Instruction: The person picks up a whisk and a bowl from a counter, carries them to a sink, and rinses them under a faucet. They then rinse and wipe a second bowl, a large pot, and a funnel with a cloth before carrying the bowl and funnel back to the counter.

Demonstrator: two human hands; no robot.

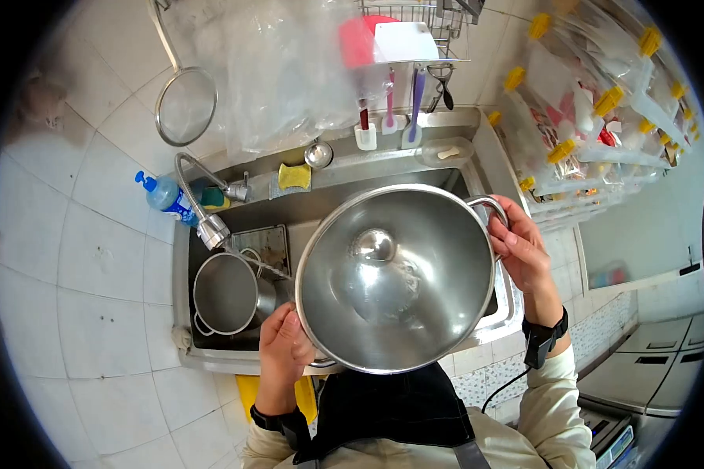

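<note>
A wide, round stainless steel pot (446,297) is held over the sink, its shiny inside turned up toward me. My right hand (520,242) grips the loop handle on its right side. At the lower left, the fingers of my left hand (286,344) close on the rim, near a second loop handle (323,363). Water runs from the spout of the faucet (213,232) toward the pot's left edge. A smaller steel pot (225,291) with two handles stands in the left part of the sink.
The steel sink (321,187) has a yellow sponge (295,177) and a ladle (318,154) on its back ledge. A blue soap bottle (164,195) stands left of the faucet. Spatulas (417,109) and a strainer (185,105) hang behind. Clear bins (587,109) are stacked right.
</note>
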